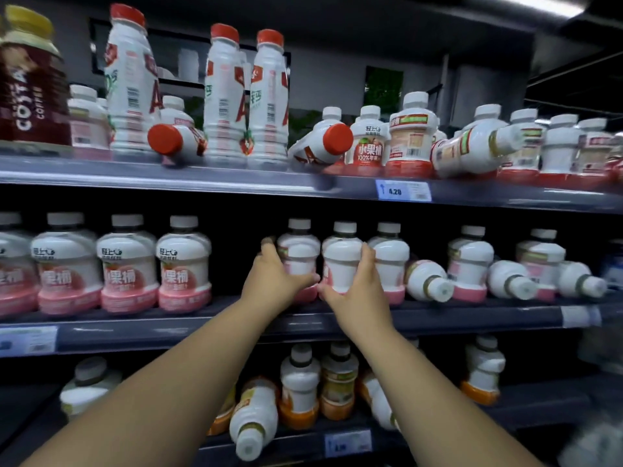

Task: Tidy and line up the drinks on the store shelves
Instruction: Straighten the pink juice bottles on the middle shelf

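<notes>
The left hand (274, 276) covers the lower front of the left-hand bottle (298, 254) it grips. The right hand (357, 288) hides the base of the right-hand bottle (342, 261). Neither label can be read. Below the grip, 2 forearms (188, 382) mask several orange-based bottles (298, 392) and run off the bottom edge. The lower price tag (347, 443) under the grip is too blurred to read. Far left of the grip, 1 pink bottle (10, 264) is cut by the edge, as is the coffee bottle (27, 79) up-left. Down-right of the grip, a smeared shape (596, 443) cannot be identified.
</notes>
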Demonstrator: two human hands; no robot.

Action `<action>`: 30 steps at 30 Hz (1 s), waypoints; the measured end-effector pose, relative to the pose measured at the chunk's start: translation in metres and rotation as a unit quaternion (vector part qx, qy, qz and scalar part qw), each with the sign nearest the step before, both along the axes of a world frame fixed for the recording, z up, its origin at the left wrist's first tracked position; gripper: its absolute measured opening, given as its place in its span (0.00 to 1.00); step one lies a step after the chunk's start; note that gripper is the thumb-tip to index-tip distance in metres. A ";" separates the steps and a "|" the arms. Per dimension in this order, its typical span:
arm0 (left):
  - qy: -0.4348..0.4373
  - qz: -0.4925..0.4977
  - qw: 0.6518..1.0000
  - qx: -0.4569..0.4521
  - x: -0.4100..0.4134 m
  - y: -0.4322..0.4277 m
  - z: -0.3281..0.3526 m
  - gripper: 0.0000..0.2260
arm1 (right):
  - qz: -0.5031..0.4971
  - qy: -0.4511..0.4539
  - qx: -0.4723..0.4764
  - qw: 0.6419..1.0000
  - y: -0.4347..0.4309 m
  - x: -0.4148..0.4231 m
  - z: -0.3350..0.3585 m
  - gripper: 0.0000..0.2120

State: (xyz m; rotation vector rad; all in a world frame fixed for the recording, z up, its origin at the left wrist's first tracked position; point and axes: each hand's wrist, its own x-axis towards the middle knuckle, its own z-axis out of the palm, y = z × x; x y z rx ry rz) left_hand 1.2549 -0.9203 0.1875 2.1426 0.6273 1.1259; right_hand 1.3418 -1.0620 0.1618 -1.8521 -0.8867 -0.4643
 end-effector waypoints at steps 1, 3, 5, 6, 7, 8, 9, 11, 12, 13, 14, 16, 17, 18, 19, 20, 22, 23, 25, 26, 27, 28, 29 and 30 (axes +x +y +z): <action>0.012 0.006 1.000 -0.008 0.004 0.000 0.002 0.46 | -0.019 -0.011 -0.037 0.999 0.002 0.001 0.002 0.50; 0.032 0.012 0.999 -0.012 0.009 0.002 0.004 0.41 | -0.062 -0.036 -0.083 0.994 0.006 0.004 0.005 0.51; 0.050 0.009 0.999 -0.007 0.007 0.008 0.006 0.38 | -0.078 -0.037 -0.091 0.992 0.010 0.006 0.007 0.49; 0.054 0.003 0.998 -0.007 0.001 0.011 0.007 0.38 | -0.074 -0.028 -0.089 0.993 0.012 0.006 0.008 0.49; 0.054 -0.002 0.999 -0.006 -0.006 0.016 0.008 0.38 | -0.063 -0.021 -0.088 0.994 0.014 0.005 0.008 0.49; 0.050 -0.007 0.999 -0.004 -0.014 0.020 0.008 0.38 | -0.048 -0.015 -0.088 0.995 0.015 0.004 0.009 0.50; 0.042 -0.013 0.999 -0.003 -0.022 0.025 0.008 0.37 | -0.029 -0.009 -0.091 0.995 0.017 0.003 0.010 0.51; 0.020 -0.033 0.999 -0.021 -0.035 0.036 0.003 0.35 | 0.023 0.008 -0.098 0.995 0.022 0.000 0.015 0.52; 0.008 -0.041 0.999 -0.031 -0.040 0.039 0.001 0.38 | 0.043 0.012 -0.102 0.994 0.024 -0.001 0.016 0.53; -0.004 -0.042 0.998 -0.037 -0.042 0.041 -0.001 0.42 | 0.050 0.011 -0.106 0.993 0.026 -0.002 0.018 0.54; -0.008 -0.031 0.999 -0.039 -0.043 0.044 -0.004 0.47 | 0.047 0.008 -0.110 0.993 0.028 -0.004 0.017 0.56; -0.001 -0.004 0.999 -0.032 -0.044 0.045 -0.006 0.49 | 0.029 0.004 -0.112 0.993 0.031 -0.007 0.014 0.58; 0.002 -0.002 0.999 -0.033 -0.044 0.046 -0.007 0.49 | 0.022 0.002 -0.112 0.993 0.031 -0.008 0.011 0.57; 0.004 -0.010 0.999 -0.039 -0.045 0.046 -0.007 0.48 | 0.021 0.001 -0.111 0.994 0.030 -0.008 0.009 0.57; 0.004 -0.020 0.999 -0.043 -0.046 0.045 -0.007 0.48 | 0.025 0.002 -0.109 0.994 0.029 -0.005 0.007 0.56; 0.004 -0.028 0.999 -0.042 -0.047 0.044 -0.007 0.49 | 0.034 0.005 -0.106 0.994 0.027 -0.003 0.007 0.56; -0.001 -0.023 1.000 -0.018 -0.047 0.041 -0.009 0.52 | 0.052 0.009 -0.102 0.993 0.025 0.001 0.007 0.56; 0.000 -0.012 1.000 -0.003 -0.046 0.040 -0.010 0.52 | 0.057 0.009 -0.103 0.993 0.025 0.002 0.007 0.57; 0.007 0.006 1.000 0.002 -0.045 0.038 -0.010 0.50 | 0.059 0.005 -0.111 0.992 0.025 0.004 0.007 0.57; 0.009 0.007 1.000 -0.004 -0.044 0.038 -0.010 0.48 | 0.060 0.001 -0.112 0.992 0.024 0.005 0.007 0.57; 0.007 0.003 1.000 -0.008 -0.044 0.038 -0.010 0.48 | 0.063 -0.002 -0.111 0.992 0.024 0.007 0.006 0.58; 0.002 -0.002 1.000 -0.011 -0.045 0.037 -0.009 0.48 | 0.067 -0.004 -0.109 0.992 0.024 0.008 0.006 0.58; -0.006 -0.002 1.000 -0.006 -0.044 0.037 -0.010 0.48 | 0.073 -0.006 -0.108 0.991 0.024 0.010 0.007 0.59; -0.010 0.004 1.000 -0.002 -0.045 0.036 -0.009 0.49 | 0.078 -0.009 -0.110 0.991 0.024 0.011 0.007 0.59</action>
